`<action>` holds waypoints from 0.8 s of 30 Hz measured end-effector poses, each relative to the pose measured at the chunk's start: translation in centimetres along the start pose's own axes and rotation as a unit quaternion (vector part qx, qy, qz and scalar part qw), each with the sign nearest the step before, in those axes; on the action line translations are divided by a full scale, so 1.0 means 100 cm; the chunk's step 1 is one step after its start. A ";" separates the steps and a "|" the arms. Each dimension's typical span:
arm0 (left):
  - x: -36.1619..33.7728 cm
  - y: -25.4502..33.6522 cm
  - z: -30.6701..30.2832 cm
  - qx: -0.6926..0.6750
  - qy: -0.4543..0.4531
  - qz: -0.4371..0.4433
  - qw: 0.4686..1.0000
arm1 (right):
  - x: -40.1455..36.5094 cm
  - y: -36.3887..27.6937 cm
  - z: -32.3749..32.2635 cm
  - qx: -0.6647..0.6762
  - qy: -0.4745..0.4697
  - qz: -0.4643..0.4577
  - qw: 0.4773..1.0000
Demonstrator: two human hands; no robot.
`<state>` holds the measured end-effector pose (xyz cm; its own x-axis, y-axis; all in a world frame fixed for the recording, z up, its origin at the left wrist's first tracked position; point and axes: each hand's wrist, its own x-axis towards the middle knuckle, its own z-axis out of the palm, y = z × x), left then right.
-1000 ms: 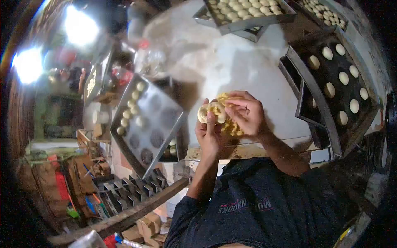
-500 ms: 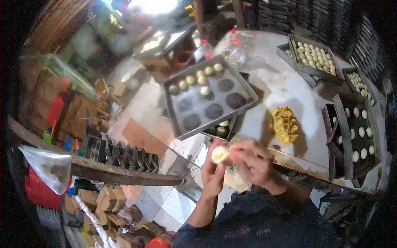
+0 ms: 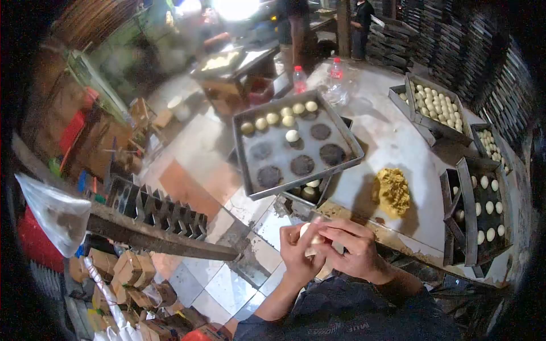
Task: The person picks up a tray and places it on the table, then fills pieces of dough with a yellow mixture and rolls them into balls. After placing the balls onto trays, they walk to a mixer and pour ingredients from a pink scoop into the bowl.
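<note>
A pale dough ball [image 3: 307, 232] is cupped in my left hand [image 3: 297, 257], in front of my chest, partly hidden by fingers. The fingers of my right hand [image 3: 355, 249] are bent and press onto the dough from the right. A crumbly yellow mound of filling [image 3: 392, 192] lies on the white table [image 3: 372, 133] beyond my right hand. Ahead of my hands, a dark metal tray [image 3: 244, 165] carries several round dough balls [image 3: 288, 121], mostly along its far side, with dark round marks on its bottom.
On the right stand more trays [image 3: 467, 227] of dough balls. Two red-capped plastic bottles [image 3: 299, 79] are at the table's far edge. To the left, a wooden beam [image 3: 165, 238] runs beside metal moulds [image 3: 153, 207]; cardboard boxes [image 3: 128, 270] sit below. People stand in the background.
My right hand has moved in against the dough, and both hands now close around it, covering the yellow filling seen before. The head view has shifted, so the scene appears moved.
</note>
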<state>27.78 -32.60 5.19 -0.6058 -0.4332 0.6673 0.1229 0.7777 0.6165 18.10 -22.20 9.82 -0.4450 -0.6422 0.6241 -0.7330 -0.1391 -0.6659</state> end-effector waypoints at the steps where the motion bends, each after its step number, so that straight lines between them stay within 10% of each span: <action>1: 0.007 -0.001 0.011 -0.003 -0.002 0.005 1.000 | 0.002 0.009 -0.006 -0.008 0.032 -0.019 0.999; 4: 0.029 -0.004 0.052 -0.496 -0.057 -0.128 0.857 | 0.020 0.031 -0.051 -0.009 0.041 -0.033 0.999; 7: 0.049 0.005 0.093 -0.595 -0.093 -0.132 0.788 | 0.026 0.050 -0.099 0.034 0.049 0.048 0.997; 11: 0.103 0.012 0.131 -0.398 -0.144 0.064 0.904 | 0.021 0.084 -0.142 0.166 -0.017 0.231 0.959; 15: 0.128 0.021 0.157 -0.234 -0.016 0.104 0.967 | 0.042 0.081 -0.150 -0.001 0.091 -0.001 0.996; 19: 0.137 0.024 0.179 -0.310 0.057 0.052 0.947 | 0.040 0.128 -0.134 0.074 0.164 -0.086 0.980; 21: 0.149 0.019 0.179 -0.482 -0.053 -0.066 0.872 | 0.043 0.140 -0.121 0.187 0.169 -0.063 0.966; 24: 0.171 -0.029 0.174 -0.393 -0.100 0.087 0.910 | 0.055 0.153 -0.102 0.144 0.026 0.064 0.987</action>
<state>3.39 -34.32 7.55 -0.6449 -0.1816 0.7423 0.7069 0.2274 0.6698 -0.79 -20.16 7.23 -0.5558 -0.6297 0.5428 -0.4965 -0.2723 -0.8242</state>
